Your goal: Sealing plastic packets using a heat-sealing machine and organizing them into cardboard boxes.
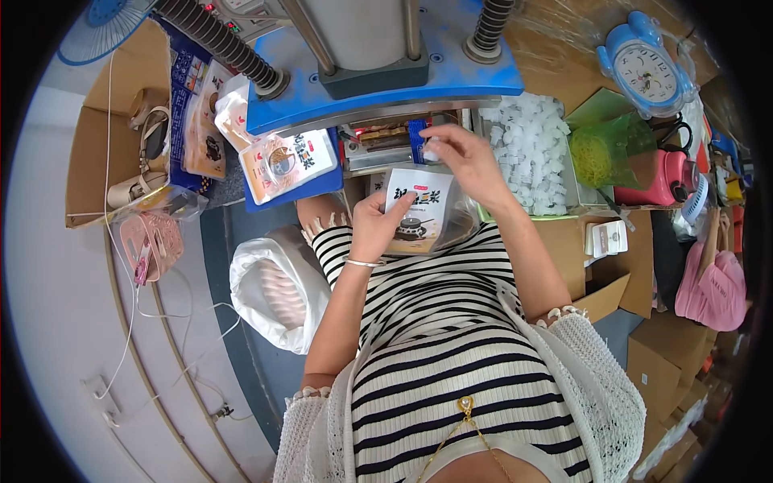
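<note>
Bluish floor [270,372], seemingly; fingers [396,211] hold pouch [423,216].

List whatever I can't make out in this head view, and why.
Head view:
Left hand: fingers behind the printed pouch, hidden by it.
Small pale piece at the right hand: too small to identify.
Blue fan: cut off by the upper edge.
Blue press: top cut off by the upper edge.

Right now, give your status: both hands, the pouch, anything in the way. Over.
Left hand gripping printed pouch. Right hand beyond its top edge, apparently pinching small white piece. Nothing evident between hands and pouch; blue press plate beyond.
</note>
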The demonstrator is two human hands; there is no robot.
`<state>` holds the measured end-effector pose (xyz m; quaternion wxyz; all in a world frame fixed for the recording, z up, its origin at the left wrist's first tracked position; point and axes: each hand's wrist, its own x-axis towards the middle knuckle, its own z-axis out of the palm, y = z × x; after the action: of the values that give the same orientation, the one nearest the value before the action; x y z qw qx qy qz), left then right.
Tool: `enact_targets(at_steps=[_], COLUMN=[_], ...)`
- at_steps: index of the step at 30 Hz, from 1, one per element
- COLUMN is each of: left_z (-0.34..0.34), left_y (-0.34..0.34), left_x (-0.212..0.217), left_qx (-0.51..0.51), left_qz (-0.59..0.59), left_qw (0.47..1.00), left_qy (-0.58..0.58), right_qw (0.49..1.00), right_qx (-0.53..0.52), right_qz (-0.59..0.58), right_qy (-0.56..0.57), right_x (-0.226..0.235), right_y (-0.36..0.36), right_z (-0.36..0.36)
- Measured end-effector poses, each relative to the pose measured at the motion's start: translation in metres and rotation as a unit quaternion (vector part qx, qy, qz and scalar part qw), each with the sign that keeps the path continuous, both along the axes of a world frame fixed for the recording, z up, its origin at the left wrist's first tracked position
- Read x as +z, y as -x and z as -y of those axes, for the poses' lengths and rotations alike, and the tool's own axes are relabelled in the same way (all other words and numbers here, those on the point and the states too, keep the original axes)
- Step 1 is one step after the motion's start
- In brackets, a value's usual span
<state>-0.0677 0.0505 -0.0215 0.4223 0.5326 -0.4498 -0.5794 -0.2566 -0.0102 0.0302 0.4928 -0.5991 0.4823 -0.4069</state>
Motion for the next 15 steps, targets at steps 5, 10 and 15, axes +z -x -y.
enact_targets(at_steps=[5, 10, 15], left_z=[0.002, 0.0, 0.029], left_y=[-0.005, 0.006, -0.002], left_x=[-0.01, -0.003, 0.004], left_qx=[-0.026, 0.02, 0.064], left_qz=[0.009, -0.035, -0.032], left_qw=[1.0, 0.999, 0.997], left_qy=[0.002, -0.027, 0.006], right_qw=[0.989, 0.999, 0.966], right_qx=[0.09, -0.039, -0.121], right_qz=[-0.114, 0.034, -0.173], right_qy=[0.002, -0.016, 0.151], right_x=[-0.001, -0.022, -0.016], right_y=[-0.001, -0.017, 0.006], right_z=[0.006, -0.006, -0.001])
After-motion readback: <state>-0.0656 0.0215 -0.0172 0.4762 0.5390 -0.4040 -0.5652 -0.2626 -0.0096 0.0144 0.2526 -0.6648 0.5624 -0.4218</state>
